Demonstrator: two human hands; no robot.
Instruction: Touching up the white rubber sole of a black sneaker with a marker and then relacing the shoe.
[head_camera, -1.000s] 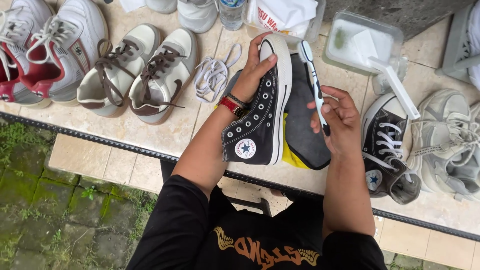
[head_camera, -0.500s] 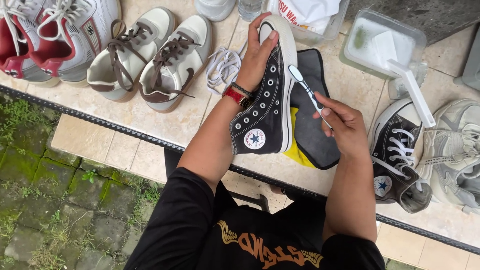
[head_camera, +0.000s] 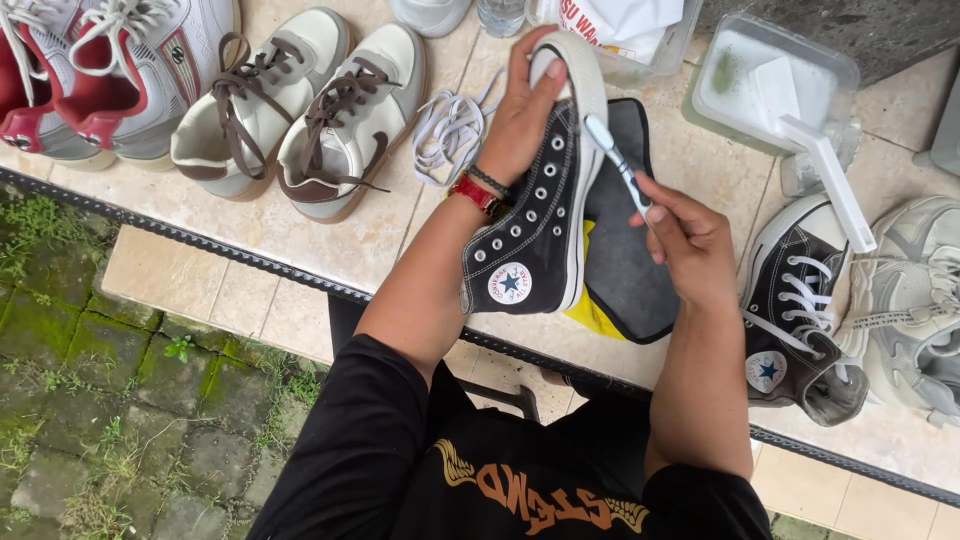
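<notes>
Left hand (head_camera: 522, 110) grips black high-top sneaker (head_camera: 535, 210); right hand (head_camera: 690, 240) holds toothbrush (head_camera: 615, 160).

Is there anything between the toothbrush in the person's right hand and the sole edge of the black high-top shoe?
Nothing visible. The right hand holds the thin white toothbrush with its head right at the white rubber sole edge of the black canvas high-top shoe. The left hand grips the toe end, clear of the brush.
</notes>
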